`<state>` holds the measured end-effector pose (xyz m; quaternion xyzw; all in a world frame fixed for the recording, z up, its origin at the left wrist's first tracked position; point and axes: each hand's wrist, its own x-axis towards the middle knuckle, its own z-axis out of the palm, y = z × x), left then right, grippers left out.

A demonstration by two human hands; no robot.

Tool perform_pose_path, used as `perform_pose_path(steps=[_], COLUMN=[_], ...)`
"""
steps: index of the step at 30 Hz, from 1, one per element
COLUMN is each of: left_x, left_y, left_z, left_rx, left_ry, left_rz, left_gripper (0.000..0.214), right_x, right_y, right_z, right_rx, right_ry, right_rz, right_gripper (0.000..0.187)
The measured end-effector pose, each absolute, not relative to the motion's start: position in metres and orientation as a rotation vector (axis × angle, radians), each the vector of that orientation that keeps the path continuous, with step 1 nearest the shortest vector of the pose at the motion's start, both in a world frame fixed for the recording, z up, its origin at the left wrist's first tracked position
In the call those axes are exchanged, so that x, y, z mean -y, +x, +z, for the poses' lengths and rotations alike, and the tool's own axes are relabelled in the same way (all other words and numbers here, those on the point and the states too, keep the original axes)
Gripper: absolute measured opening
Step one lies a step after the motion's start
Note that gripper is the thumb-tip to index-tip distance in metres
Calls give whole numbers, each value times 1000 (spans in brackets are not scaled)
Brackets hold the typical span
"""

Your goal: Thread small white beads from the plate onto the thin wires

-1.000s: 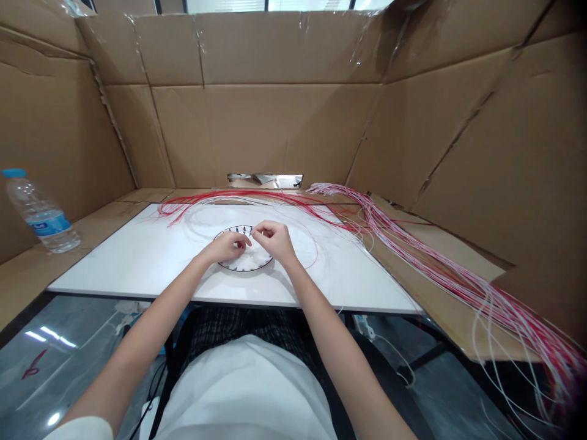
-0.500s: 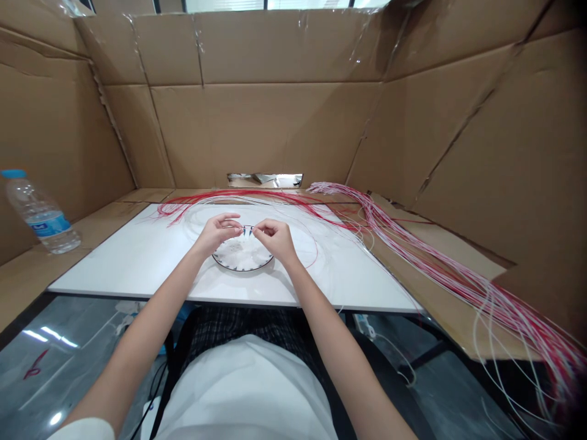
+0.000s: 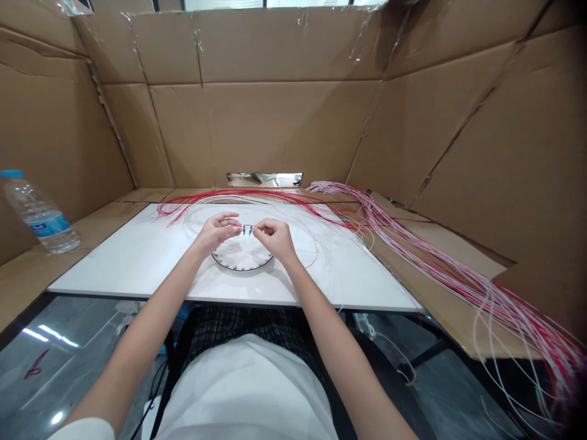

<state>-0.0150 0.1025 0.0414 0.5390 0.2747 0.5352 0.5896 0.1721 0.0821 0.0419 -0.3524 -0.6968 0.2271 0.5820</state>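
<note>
My left hand [image 3: 217, 233] and my right hand [image 3: 275, 237] come close together above a round white plate [image 3: 243, 260] with a dark patterned rim. Both pinch the ends of a short, thin dark piece [image 3: 247, 225], held level between the fingertips. Two small dark-blue pointed bits [image 3: 250, 231] hang down from it; its exact kind is too small to make out. The thumb and index finger of my left hand are closed on one end, its other fingers loosely bent. Curled fingers on my right hand cover the other end. Small pale bits seem to lie on the plate.
Red and white wires [image 3: 257, 194] cross the back of the white board [image 3: 119, 263]. A thick bundle of pink and white wires [image 3: 426, 256] runs down the right side. A water bottle [image 3: 41, 214] stands at left. Cardboard walls [image 3: 266, 128] enclose the sides and back.
</note>
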Motion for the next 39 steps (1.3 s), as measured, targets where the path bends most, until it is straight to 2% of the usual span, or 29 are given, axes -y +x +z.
perform_pose_path(steps=[39], left_x=[-98], left_y=[-14], left_z=[46], left_rx=[-688], left_ry=[1232], left_rz=[1216], left_gripper=[41], right_x=[-83], right_y=[172], right_z=[40], right_rx=[1667], right_ry=[-827], right_rz=[525], right_gripper=[14])
